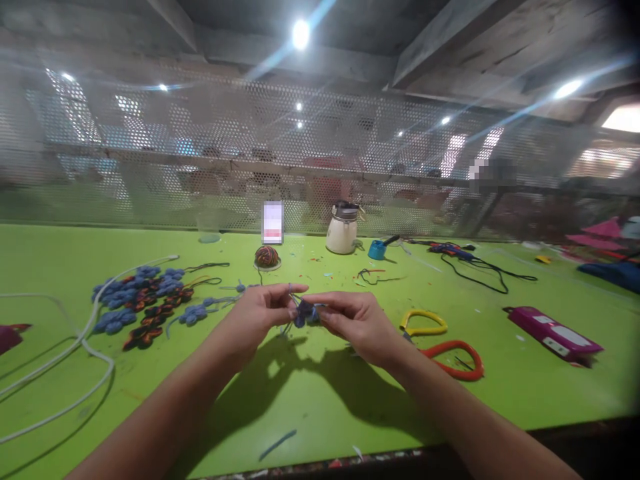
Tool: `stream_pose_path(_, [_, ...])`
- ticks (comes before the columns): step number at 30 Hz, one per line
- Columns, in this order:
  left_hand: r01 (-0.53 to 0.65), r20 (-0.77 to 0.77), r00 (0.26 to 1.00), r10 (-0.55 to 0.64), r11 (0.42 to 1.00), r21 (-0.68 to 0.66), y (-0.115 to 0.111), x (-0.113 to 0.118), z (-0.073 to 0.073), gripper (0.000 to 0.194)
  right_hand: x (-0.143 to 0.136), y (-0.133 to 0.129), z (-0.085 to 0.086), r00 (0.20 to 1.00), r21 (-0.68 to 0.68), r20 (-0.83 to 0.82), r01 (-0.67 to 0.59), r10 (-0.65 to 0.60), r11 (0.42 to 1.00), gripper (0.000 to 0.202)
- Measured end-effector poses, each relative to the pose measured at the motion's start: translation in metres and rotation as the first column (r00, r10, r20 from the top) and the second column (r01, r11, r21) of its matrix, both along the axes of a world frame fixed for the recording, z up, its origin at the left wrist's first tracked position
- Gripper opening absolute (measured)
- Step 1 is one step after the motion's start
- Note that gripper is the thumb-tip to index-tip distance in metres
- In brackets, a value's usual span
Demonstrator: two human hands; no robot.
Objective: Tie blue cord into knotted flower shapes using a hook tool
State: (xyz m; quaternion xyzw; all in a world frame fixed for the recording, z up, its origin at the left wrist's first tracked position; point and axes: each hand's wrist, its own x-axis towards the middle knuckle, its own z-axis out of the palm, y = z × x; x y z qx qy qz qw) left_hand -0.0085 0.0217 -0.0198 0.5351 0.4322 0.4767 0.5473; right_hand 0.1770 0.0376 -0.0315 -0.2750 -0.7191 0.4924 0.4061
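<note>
Two bare forearms (193,373) reach over the near edge of a green table (310,427), whose dark rim crosses the bottom right. Left hand (257,312): thumb and forefinger nearly together on a small blue yarn piece (303,313), with a strand rising at the forefinger. Right hand (356,321): thumb and forefinger pinched at its right side; whether they also grip a hook cannot be told. The piece sits between both sets of fingertips, raised above the tabletop, shadows below. Toward the near edge, a broad stretch of green carries one short blue strand (278,445). Left: yarn flowers (147,293) beside a white cord (93,319). Right: scissors (434,349) just beside the forearm, narrowing that side; more tabletop separates them from a purple box (555,333). Beyond: a yarn ball (267,256), phone (273,222), jar (342,231) and blue pot (377,251); a mesh screen (200,147) bounds the far edge.
</note>
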Motion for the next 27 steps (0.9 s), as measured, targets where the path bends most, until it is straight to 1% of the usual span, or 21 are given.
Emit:
stream_pose_path(2, [0.041, 0.014, 0.999, -0.041, 0.999, -0.005, 0.002, 0.000, -0.002, 0.041, -0.001, 0.000, 0.000, 1.000, 0.001, -0.019, 0.012, -0.012, 1.000, 0.030])
stream_pose_path(5, [0.067, 0.028, 0.997, -0.068, 0.998, 0.013, 0.003, 0.000, -0.003, 0.034, -0.003, 0.004, -0.003, 0.997, -0.061, -0.072, 0.031, -0.036, 0.998, 0.033])
stream_pose_path(8, [-0.001, 0.031, 1.000, 0.001, 1.000, 0.014, 0.003, 0.000, -0.001, 0.037, -0.005, 0.009, -0.006, 0.992, -0.131, -0.100, 0.060, -0.074, 0.990, 0.037])
stream_pose_path(10, [-0.054, 0.029, 0.998, 0.054, 0.998, 0.017, 0.002, -0.001, 0.001, 0.042, -0.006, 0.010, -0.008, 0.992, -0.151, -0.091, 0.072, -0.086, 0.986, 0.038])
stream_pose_path(15, [-0.107, 0.099, 0.989, 0.107, 0.994, -0.008, 0.000, 0.000, 0.004, 0.045, -0.007, 0.008, -0.009, 0.996, -0.111, -0.042, 0.077, -0.083, 0.991, 0.037])
stream_pose_path(17, [-0.129, 0.103, 0.986, 0.130, 0.991, -0.016, -0.001, 0.002, 0.004, 0.049, -0.007, 0.007, -0.009, 0.996, -0.098, -0.033, 0.078, -0.081, 0.992, 0.035])
stream_pose_path(20, [-0.107, 0.048, 0.993, 0.107, 0.994, 0.005, 0.000, 0.004, 0.001, 0.057, -0.008, 0.006, -0.009, 0.997, -0.106, -0.034, 0.072, -0.076, 0.992, 0.034])
stream_pose_path(24, [-0.089, -0.015, 0.996, 0.091, 0.991, 0.096, 0.002, 0.004, -0.005, 0.062, -0.008, 0.005, -0.007, 0.997, -0.113, -0.020, 0.077, -0.080, 0.991, 0.033])
stream_pose_path(27, [-0.076, -0.157, 0.982, 0.109, 0.976, 0.202, 0.003, 0.003, -0.006, 0.063, -0.006, 0.006, -0.005, 0.997, -0.112, 0.016, 0.071, -0.069, 0.991, 0.029])
